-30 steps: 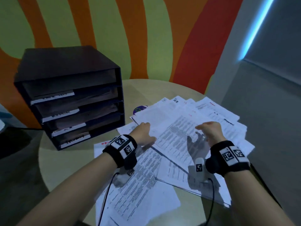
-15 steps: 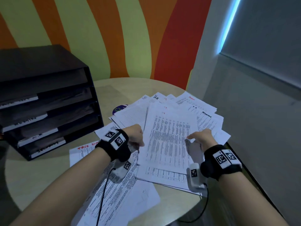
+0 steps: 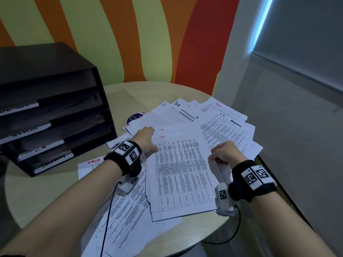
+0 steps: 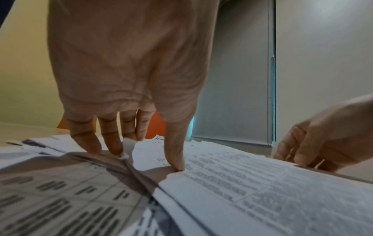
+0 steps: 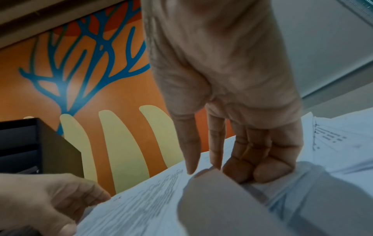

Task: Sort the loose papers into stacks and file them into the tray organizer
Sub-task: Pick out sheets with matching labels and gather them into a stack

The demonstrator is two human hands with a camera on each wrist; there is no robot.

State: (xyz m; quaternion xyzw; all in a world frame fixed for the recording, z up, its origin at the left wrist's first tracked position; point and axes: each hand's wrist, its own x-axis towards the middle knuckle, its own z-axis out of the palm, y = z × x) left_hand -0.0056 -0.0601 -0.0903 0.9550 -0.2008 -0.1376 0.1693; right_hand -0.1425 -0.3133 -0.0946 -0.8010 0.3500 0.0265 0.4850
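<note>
A small stack of white printed table sheets [image 3: 181,175] lies atop the loose papers [image 3: 220,125] on the round beige table [image 3: 37,191], long axis running away from the person. The left hand [image 3: 146,139] pinches its left edge, apparently thumb on top; the right hand [image 3: 225,152] grips its right edge. The black four-tier tray organizer [image 3: 52,112] stands to the left.

My head view is dim, lit mainly by a cool blue strip light [image 3: 260,25] at upper right, with straight edges bowing near the borders. Both wrist feeds are soft: foreground papers [image 4: 262,199] smear into blur, and each hand throws a grey shadow.
</note>
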